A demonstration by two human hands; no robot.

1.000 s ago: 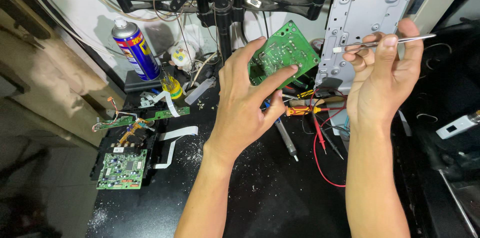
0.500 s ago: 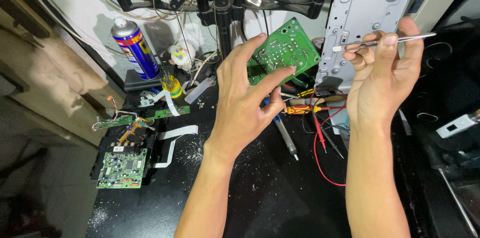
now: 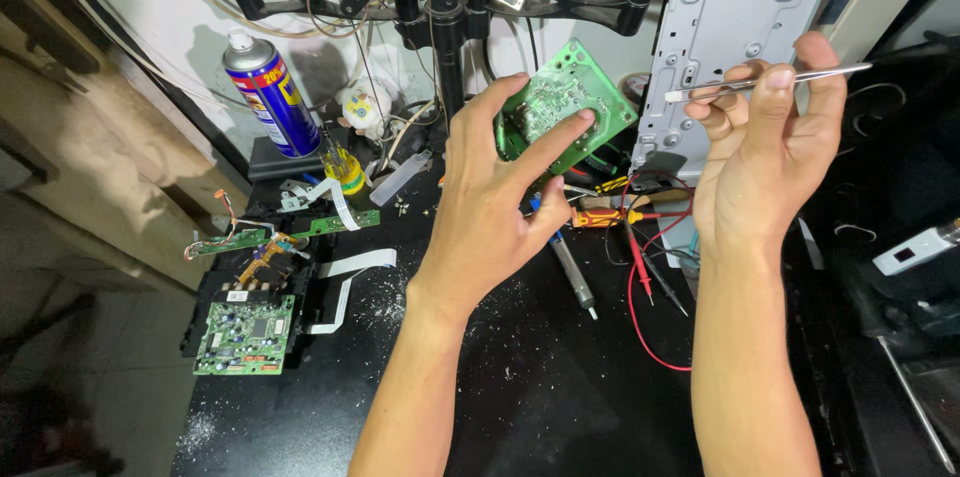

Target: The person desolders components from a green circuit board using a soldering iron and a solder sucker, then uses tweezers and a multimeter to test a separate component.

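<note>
The left hand (image 3: 490,212) pinches a green circuit board (image 3: 565,107) above the black desk (image 3: 560,387), fingers spread over its face. The right hand (image 3: 765,172) pinches metal tweezers (image 3: 765,83) beside a grey metal chassis (image 3: 740,7) (top cut off). Bare desk lies nearer; hidden behind the hand are screwdriver tips.

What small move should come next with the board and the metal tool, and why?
Probably bring the tweezers in the right hand leftward and down to the green circuit board. The left hand holds the board tilted toward the camera, and the tool is well apart from it.
</note>
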